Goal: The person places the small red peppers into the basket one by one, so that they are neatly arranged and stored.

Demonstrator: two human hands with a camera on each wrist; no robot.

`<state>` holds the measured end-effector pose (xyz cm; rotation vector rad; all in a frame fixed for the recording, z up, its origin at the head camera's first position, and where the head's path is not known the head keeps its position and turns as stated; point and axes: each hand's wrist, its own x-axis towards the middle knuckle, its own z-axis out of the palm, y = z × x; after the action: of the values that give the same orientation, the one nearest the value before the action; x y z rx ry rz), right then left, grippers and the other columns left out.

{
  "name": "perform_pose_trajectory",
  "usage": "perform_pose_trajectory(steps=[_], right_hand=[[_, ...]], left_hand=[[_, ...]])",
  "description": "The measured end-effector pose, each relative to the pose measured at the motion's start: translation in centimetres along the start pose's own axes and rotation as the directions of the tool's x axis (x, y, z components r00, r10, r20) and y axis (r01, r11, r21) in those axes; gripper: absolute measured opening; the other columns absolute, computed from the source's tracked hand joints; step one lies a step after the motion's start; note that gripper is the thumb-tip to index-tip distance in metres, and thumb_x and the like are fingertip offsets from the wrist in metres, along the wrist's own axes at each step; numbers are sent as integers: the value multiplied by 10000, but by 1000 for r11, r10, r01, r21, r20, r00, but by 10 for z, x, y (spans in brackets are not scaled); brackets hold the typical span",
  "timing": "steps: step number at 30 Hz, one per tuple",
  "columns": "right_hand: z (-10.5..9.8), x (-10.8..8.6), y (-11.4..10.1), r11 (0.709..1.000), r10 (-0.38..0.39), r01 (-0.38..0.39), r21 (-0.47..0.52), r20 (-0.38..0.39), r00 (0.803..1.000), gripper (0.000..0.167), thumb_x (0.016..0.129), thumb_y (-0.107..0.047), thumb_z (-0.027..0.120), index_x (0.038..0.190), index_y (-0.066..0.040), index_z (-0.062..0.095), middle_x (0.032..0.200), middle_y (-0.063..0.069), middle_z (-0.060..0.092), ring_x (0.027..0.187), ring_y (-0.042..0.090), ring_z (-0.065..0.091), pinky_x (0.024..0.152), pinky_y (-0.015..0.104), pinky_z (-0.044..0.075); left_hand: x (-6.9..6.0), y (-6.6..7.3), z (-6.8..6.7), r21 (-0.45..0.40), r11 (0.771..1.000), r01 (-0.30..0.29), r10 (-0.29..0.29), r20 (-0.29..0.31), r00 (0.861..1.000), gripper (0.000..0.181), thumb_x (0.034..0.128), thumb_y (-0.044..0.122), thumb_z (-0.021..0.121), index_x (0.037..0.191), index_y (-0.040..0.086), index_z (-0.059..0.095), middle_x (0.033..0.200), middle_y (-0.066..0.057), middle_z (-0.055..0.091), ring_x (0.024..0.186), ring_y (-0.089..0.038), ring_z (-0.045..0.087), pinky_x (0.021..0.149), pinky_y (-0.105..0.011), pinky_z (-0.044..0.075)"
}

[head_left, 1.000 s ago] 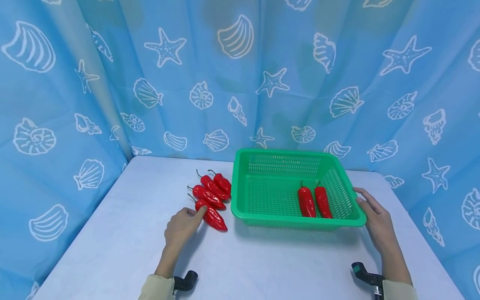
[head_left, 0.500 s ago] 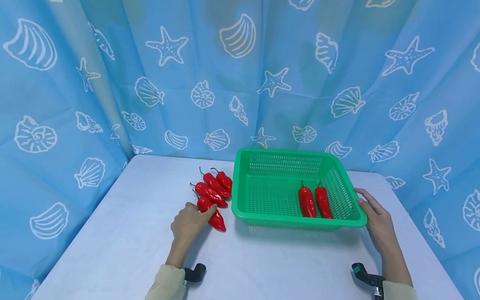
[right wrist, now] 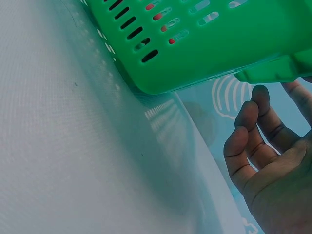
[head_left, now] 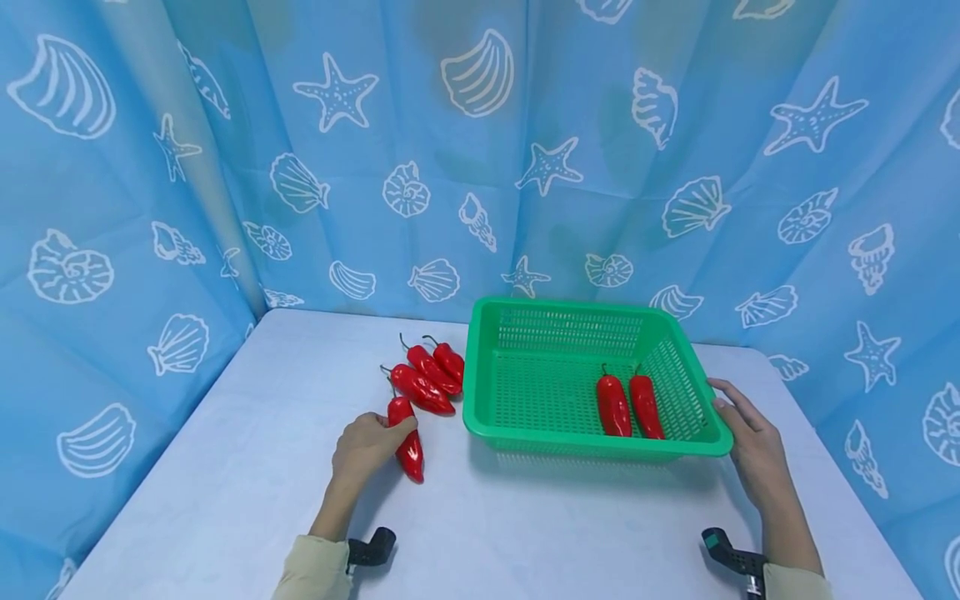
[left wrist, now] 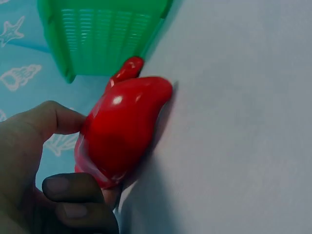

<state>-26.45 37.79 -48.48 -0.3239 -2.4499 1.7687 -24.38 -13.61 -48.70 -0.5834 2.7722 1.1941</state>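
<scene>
My left hand (head_left: 365,448) pinches a red pepper (head_left: 410,450) between thumb and fingers, left of the green basket (head_left: 585,439); the left wrist view shows the pepper (left wrist: 122,126) large, with thumb and fingers at its side. Beyond it, several red peppers (head_left: 422,389) lie close together against the basket's left side. My right hand (head_left: 759,450) grips the basket's right rim by thumb and index finger. In the right wrist view its other fingers (right wrist: 246,114) curl loosely below the rim. Inside the basket, two red peppers (head_left: 613,406) lie side by side at the right.
The white table (head_left: 525,533) runs up to a blue curtain (head_left: 465,167) with white shell and starfish prints, at the back and both sides. A black wrist camera (head_left: 372,547) is on the left arm, another (head_left: 731,552) on the right.
The pinched pepper has turned from a slant to nearly upright in the head view and lies further left, away from the basket. My left hand went right, then back left. My right hand stays put.
</scene>
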Motion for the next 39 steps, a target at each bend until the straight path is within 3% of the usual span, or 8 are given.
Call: perform_pose_trajectory(steps=[5,12,21,25,31,34,39], right_hand=[[0,0,0,1000,-14,14,-5,5,1000,573,995,-567,490,1519,-343,426,1301,-73,516,873,-11,641,732,147,508],[1,1,-1,998,-26,26,-54,-3,1000,582,1006,-569,457,1536,-337,396,1537,179,365,963,-47,567,745,118,474],[1,0,0,995,-48,47,-90,-11,999,606,990,-596,465,1531,-326,411,1479,130,448,995,-49,564,762,137,452],[1,1,0,994,-41,40,-101,-9,999,612,984,-622,446,1531,-350,403,1524,165,407,1013,-51,548,832,220,475],[1,1,-3,993,-30,29,-118,-7,1000,627,990,-631,415,1543,-338,382,1555,180,367,1035,-45,495,971,491,458],[2,0,-2,993,-26,25,-116,-4,1000,638,991,-634,409,1548,-325,376,1545,185,377,1047,-10,499,990,550,436],[1,2,-2,992,-34,35,-118,9,999,655,990,-635,411,1555,-306,367,1545,200,376,1242,254,485,1016,672,358]], left_hand=[[0,-2,-10,-41,999,20,-18,54,998,597,788,426,742,1102,-62,603,908,-141,625,821,-282,609,636,-339,527],[-4,5,-23,-98,995,-1,9,82,997,663,788,440,745,1172,-74,579,909,-147,611,771,-264,590,601,-321,522],[-10,16,-31,-146,989,-31,44,87,995,738,788,437,769,1256,-86,541,978,-163,606,798,-263,585,629,-348,544],[-13,21,-34,-153,987,-44,56,77,995,739,789,445,766,1265,-76,544,947,-145,601,771,-246,574,620,-342,536],[-17,29,-38,-173,984,-52,67,80,995,727,788,447,763,1275,-51,552,883,-114,598,716,-220,554,599,-324,512],[-18,33,-40,-173,984,-49,63,78,995,715,781,435,768,1278,-35,558,848,-102,594,695,-217,550,585,-316,504],[-19,41,-42,-171,983,-65,78,72,994,698,774,416,784,1274,-19,564,874,-101,597,736,-235,571,603,-333,530]])
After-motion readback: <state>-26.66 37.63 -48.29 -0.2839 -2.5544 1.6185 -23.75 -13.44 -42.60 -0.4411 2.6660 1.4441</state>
